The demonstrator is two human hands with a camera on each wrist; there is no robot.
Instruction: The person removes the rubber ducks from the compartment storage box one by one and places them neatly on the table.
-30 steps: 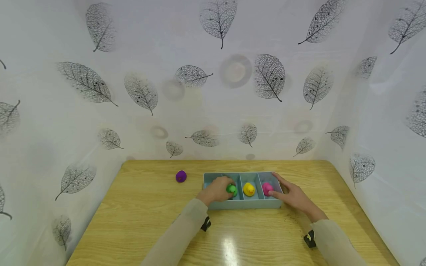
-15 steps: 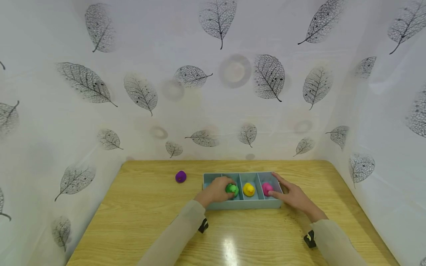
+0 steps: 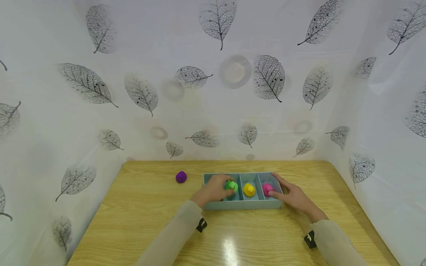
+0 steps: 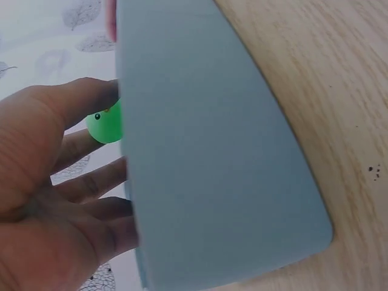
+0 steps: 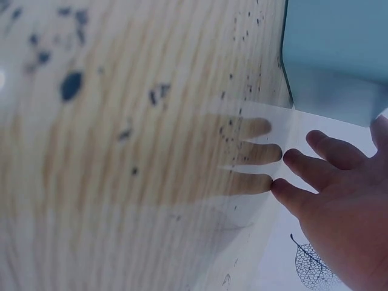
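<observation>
A grey-blue box (image 3: 246, 204) with four compartments lies on the table, its dividers running front to back. My left hand (image 3: 213, 190) reaches over its left part and pinches a green rubber duck (image 3: 232, 186) between thumb and fingers. In the left wrist view the head of the green duck (image 4: 107, 126) shows above the box wall; its lower part is hidden. A yellow duck (image 3: 249, 190) sits in the third compartment, a pink duck (image 3: 267, 189) in the rightmost. My right hand (image 3: 294, 195) spans the box's right end, fingers spread, thumb over the rim beside the pink duck.
A purple duck (image 3: 181, 177) stands on the wooden table (image 3: 143, 207), left of the box. Small dark specks (image 5: 71, 86) dot the tabletop near the right hand. Behind and at both sides hangs a white leaf-print curtain (image 3: 213, 111).
The green duck has risen slightly in my left hand, which has shifted a little to the left and back. My right hand, the box and the other ducks have stayed put.
</observation>
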